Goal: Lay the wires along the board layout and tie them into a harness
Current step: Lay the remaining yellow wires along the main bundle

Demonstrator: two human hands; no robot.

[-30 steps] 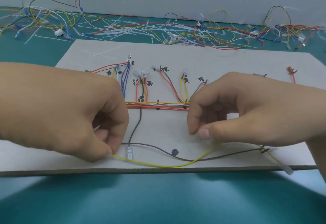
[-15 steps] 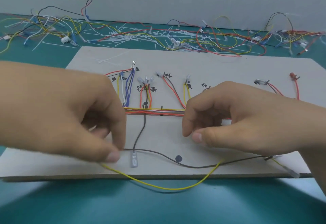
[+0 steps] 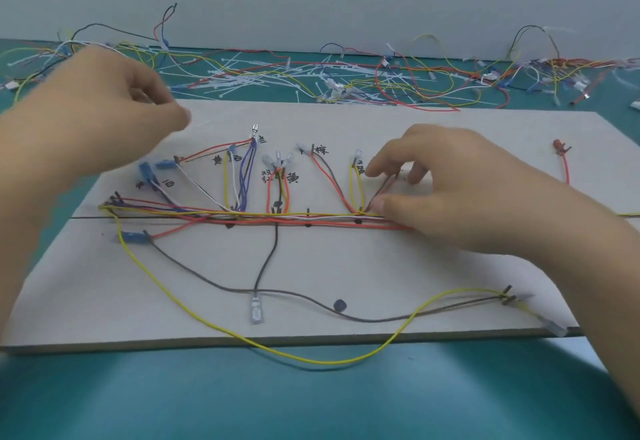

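**Yellow slack loop is lying near of both hands; right hand is closer**

Left hand (image 3: pixel 104 110) is hovering over the far-left corner of the board (image 3: pixel 381 266), clear of the wiring. Its fingers are curling in, but it's blurring too much to tell if it's holding anything.

The yellow wire (image 3: pixel 311 360) is leaving the left end of the trunk bundle (image 3: pixel 311 222) and dropping toward the near edge. It's sagging off the board over the table (image 3: pixel 138 405), then climbing back to the pegs (image 3: pixel 507 294) at near right. So its long axis is running left-right, parallel to the trunk and well to the near side of it. The brown wire (image 3: pixel 381 319) is tracing a similar but shallower curve and staying on the board.

Right hand (image 3: pixel 450 193) is resting on the right stretch of the trunk. Its fingers are spreading with the tips down on the wires and board, pressing and not gripping as far as I can see.

My read: the loop still needs pulling in onto the layout. Its low point is sitting near and slightly left of the right hand, which has the shorter reach. The left hand is sitting far of everything (though it's nearer the cable ties (image 3: pixel 249 72) heaped beyond the far edge, if tying is coming first).
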